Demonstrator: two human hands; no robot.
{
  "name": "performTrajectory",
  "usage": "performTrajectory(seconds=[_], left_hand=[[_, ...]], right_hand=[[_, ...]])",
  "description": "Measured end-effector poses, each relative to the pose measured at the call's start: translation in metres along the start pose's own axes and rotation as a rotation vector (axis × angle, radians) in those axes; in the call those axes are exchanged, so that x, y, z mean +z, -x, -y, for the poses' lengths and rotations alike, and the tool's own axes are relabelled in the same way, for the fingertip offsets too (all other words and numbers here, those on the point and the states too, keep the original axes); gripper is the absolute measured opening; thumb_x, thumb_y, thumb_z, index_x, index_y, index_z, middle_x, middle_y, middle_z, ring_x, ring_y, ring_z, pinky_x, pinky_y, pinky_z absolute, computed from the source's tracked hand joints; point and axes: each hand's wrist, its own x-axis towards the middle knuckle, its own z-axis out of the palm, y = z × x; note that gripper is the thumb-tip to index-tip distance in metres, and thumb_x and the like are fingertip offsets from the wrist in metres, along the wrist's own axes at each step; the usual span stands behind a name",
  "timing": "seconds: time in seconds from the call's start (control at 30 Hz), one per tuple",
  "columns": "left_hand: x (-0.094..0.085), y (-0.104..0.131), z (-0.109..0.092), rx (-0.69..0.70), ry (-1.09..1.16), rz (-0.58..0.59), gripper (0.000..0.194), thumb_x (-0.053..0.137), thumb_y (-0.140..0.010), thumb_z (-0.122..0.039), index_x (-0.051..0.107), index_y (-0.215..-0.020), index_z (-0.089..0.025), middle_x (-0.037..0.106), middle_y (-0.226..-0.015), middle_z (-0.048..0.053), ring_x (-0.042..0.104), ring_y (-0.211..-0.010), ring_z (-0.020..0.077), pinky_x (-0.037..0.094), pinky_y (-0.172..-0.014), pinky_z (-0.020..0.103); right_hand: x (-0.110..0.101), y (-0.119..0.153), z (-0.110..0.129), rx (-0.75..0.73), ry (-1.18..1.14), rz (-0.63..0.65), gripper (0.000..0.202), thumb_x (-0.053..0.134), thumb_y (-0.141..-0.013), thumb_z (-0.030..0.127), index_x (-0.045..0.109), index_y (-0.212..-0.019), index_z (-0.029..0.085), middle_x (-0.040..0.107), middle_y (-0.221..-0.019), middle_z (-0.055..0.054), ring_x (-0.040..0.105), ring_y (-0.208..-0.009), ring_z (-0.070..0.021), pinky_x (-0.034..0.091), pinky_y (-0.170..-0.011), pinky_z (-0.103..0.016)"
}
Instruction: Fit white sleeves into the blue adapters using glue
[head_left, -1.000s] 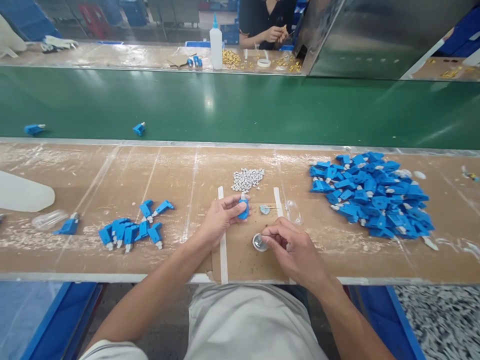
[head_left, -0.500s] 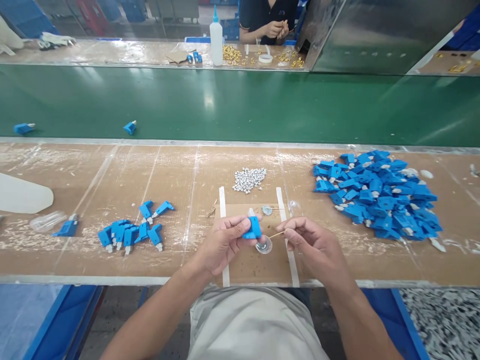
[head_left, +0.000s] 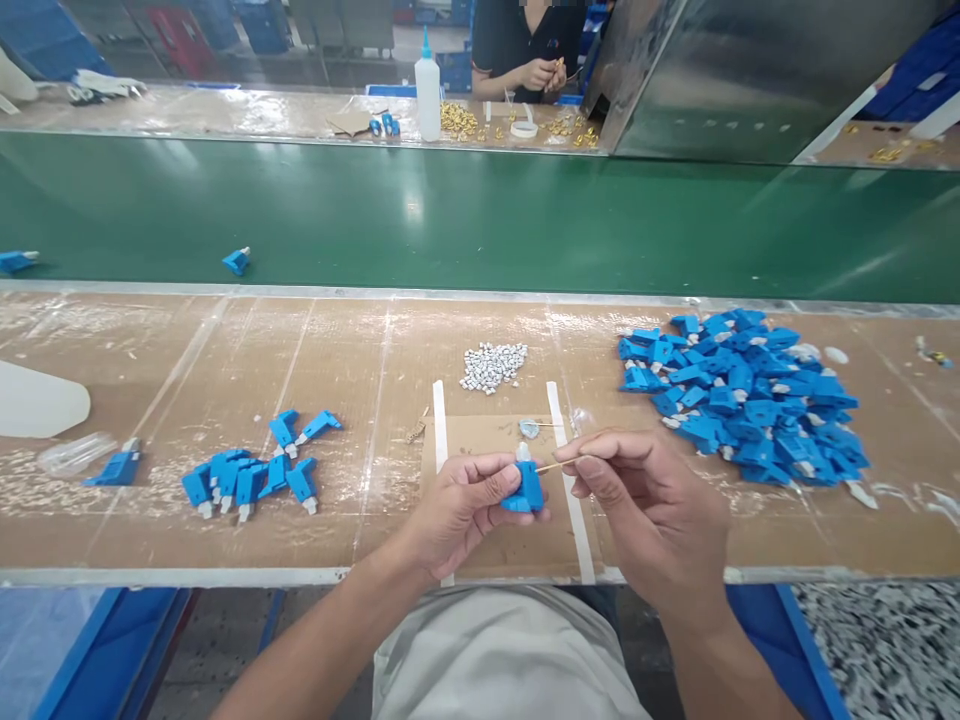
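Observation:
My left hand (head_left: 469, 510) is closed on a blue plastic part (head_left: 528, 490) whose pale tip points away from me. Between the thumb and fingers of my right hand (head_left: 649, 505) is a thin wooden stick (head_left: 553, 465); its end meets the blue part's upper right side. Just beyond the hands lies a small clear dish with bluish content (head_left: 529, 428) and another stick across it. Farther off is a heap of small grey-white pieces (head_left: 493, 367). The round clear dish near my left hand is now hidden behind the hands.
A large pile of blue parts (head_left: 742, 390) lies on the right, a smaller group (head_left: 251, 475) on the left. Past the table edge runs a green conveyor belt (head_left: 450, 220) carrying two blue parts. A white bottle (head_left: 428, 98) and a co-worker's hands (head_left: 544, 76) are across it.
The stick has moved from above the clear dish to the blue part. My left hand has turned the part more upright and brought it nearer. The parts on the belt have shifted left in view.

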Motion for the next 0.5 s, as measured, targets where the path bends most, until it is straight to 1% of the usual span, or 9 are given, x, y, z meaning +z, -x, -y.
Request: performTrajectory(seconds=[0.2,0.3,0.4,0.5], left_hand=[[-0.0009,0.0007,0.0008,0.008,-0.008,0.012,0.026,0.069,-0.09,-0.034,0.072,-0.087,-0.009,0.062,-0.08,0.007,0.066,-0.078,0.0148,0.05,-0.066,0.019],[-0.0008,0.0008,0.0002,0.017,-0.014,0.011,0.026,0.069,-0.09,-0.034,0.072,-0.086,-0.009,0.061,-0.08,0.007,0.065,-0.077,0.0145,0.049,-0.066,0.02],[-0.0015,0.0007,0.0002,0.031,-0.035,0.011,0.026,0.068,-0.091,-0.034,0.073,-0.085,-0.009,0.058,-0.077,0.006,0.062,-0.075,0.014,0.048,-0.067,0.021],[-0.0033,0.0005,0.0013,0.045,-0.055,0.012,0.026,0.067,-0.092,-0.033,0.075,-0.089,-0.009,0.058,-0.076,0.006,0.06,-0.073,0.0137,0.047,-0.066,0.022]], right_hand=[[0.0013,0.0015,-0.0047,-0.073,0.065,0.043,0.009,0.061,-0.101,0.018,0.067,-0.104,0.024,0.072,-0.1,-0.002,0.068,-0.077,-0.0161,0.057,-0.07,-0.03],[0.002,0.002,-0.0083,-0.118,0.1,0.062,0.009,0.06,-0.101,0.018,0.066,-0.106,0.024,0.071,-0.102,-0.003,0.068,-0.086,-0.0183,0.057,-0.075,-0.032],[0.0026,0.0017,-0.0093,-0.193,0.137,0.113,0.01,0.06,-0.101,0.015,0.064,-0.105,0.023,0.071,-0.099,-0.003,0.068,-0.091,-0.0199,0.054,-0.08,-0.034],[0.0026,0.0013,-0.0094,-0.187,0.116,0.153,0.011,0.06,-0.1,0.013,0.064,-0.103,0.023,0.071,-0.097,-0.003,0.068,-0.09,-0.0198,0.053,-0.078,-0.034]])
